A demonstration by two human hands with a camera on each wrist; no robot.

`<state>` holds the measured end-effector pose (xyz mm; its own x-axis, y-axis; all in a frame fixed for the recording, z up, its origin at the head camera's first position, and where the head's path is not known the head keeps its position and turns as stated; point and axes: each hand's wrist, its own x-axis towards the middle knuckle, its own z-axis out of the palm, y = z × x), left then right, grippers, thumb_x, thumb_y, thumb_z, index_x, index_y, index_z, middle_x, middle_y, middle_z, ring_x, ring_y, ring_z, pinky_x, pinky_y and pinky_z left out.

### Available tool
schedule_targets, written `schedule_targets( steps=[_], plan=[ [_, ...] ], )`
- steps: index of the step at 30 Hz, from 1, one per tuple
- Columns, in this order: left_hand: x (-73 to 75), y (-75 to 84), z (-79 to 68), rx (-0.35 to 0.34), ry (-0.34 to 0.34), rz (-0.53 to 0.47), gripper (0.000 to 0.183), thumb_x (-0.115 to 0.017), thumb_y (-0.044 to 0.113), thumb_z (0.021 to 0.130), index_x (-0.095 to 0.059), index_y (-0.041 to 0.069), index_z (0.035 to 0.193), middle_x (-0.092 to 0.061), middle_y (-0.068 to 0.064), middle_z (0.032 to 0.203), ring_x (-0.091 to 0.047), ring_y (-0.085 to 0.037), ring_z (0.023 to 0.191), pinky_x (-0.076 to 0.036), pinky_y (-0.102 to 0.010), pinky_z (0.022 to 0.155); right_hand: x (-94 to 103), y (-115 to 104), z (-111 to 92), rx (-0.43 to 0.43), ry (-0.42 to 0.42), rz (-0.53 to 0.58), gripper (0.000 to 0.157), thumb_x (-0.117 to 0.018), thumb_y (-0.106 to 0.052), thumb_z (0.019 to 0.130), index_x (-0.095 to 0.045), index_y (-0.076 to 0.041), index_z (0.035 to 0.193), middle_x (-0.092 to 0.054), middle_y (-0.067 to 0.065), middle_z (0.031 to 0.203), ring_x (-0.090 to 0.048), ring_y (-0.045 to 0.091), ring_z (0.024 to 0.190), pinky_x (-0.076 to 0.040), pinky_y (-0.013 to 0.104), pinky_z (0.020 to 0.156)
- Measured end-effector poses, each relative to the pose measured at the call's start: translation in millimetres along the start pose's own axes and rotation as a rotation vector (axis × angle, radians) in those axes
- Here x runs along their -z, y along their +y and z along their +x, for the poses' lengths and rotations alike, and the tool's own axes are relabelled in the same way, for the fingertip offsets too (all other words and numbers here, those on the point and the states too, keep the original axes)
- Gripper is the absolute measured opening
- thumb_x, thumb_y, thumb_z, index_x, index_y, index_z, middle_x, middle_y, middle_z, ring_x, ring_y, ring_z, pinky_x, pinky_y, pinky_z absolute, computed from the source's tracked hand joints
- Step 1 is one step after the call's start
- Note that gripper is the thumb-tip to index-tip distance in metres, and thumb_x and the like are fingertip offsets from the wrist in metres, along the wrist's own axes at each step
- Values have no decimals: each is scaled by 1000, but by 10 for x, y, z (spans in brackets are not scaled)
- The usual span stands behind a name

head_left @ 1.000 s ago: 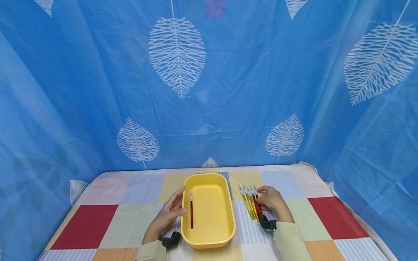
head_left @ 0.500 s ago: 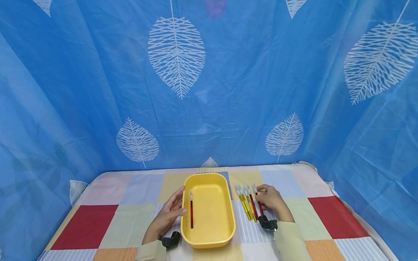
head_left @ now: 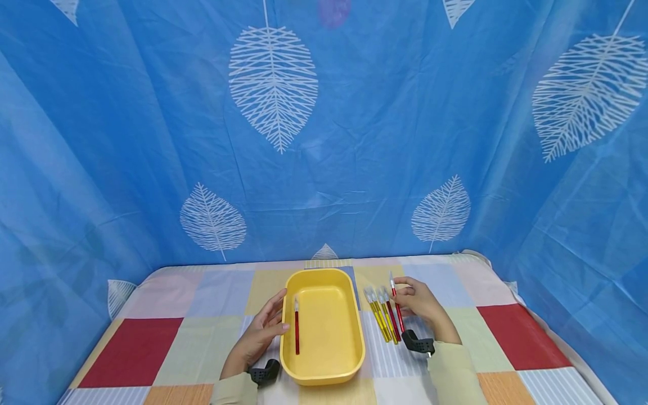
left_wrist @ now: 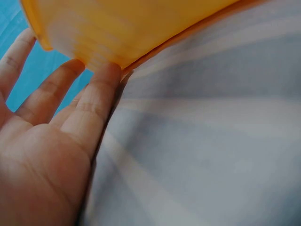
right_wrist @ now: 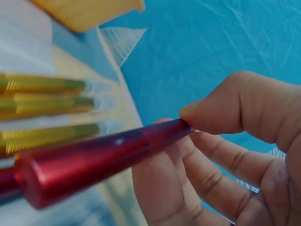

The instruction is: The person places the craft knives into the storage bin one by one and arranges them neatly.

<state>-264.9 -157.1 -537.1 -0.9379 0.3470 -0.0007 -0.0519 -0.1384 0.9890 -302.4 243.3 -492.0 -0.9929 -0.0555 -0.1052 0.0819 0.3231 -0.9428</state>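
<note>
My left hand (head_left: 260,332) steadies the yellow tray (head_left: 358,315) at its left side. In the left wrist view, the fingertips rest on the tray's outer wall (left_wrist: 141,28), while the head view shows the thumb over the rim. Inside the tray lies a slim paintbrush (head_left: 297,332) with a red handle and pale tip. Between thumb and fingers my right hand (head_left: 422,304) pinches a red paintbrush (right_wrist: 94,162), its pale tip pointing away from me. Just left of it lie three gold paintbrushes (right_wrist: 47,106) with clear tips and a dark red paintbrush (head_left: 392,322).
A patchwork cloth (head_left: 202,349) covers the table. Behind and at both sides hangs a blue curtain (head_left: 354,169) with white leaf prints. Each wrist carries a black camera mount, the left mount (head_left: 265,372) close to the tray's wall.
The brushes beside the tray spread leftward, and one red paintbrush came apart from them. My right hand has since raised that brush slightly. The left hand and tray stayed put.
</note>
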Motion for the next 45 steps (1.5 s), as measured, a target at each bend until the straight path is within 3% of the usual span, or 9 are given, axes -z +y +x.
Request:
schedule_targets(
  steps=[6,15,27,35,45],
  plan=[
    [4,-10,0,1,2,2,92,-71,4,97,-18,4,173,-17,-29,176,-27,-50,160,-45,-39,119,-17,-99,-30,17,-19,3,57,-68,1,99,-47,12,151,-70,14,101,-66,17,75,-62,34,65],
    [5,-8,5,-2,0,5,91,-70,4,98,-18,4,173,-17,-29,176,-27,-50,160,-46,-36,117,-36,-243,-95,90,-55,12,56,-67,3,100,-46,13,151,-67,10,97,-66,18,75,-62,34,65],
    [13,-15,9,-7,-10,-10,92,-70,2,98,-16,3,173,-15,-29,176,-25,-50,160,-49,-28,113,-172,-358,-103,119,-67,34,57,-67,1,99,-46,13,151,-69,12,98,-66,18,77,-64,34,66],
    [19,-17,1,-4,-11,-3,92,-70,5,98,-17,4,173,-16,-29,176,-25,-50,160,-47,-34,116,-281,-389,-109,136,-42,23,55,-69,0,99,-50,12,149,-71,11,96,-67,18,76,-66,40,70],
    [24,-11,-4,-1,-13,7,91,-71,6,99,-18,5,173,-16,-29,176,-25,-49,160,-42,-45,121,-373,-451,-135,150,-22,40,56,-73,-4,98,-52,12,148,-72,13,97,-70,18,76,-66,40,69]
  ],
)
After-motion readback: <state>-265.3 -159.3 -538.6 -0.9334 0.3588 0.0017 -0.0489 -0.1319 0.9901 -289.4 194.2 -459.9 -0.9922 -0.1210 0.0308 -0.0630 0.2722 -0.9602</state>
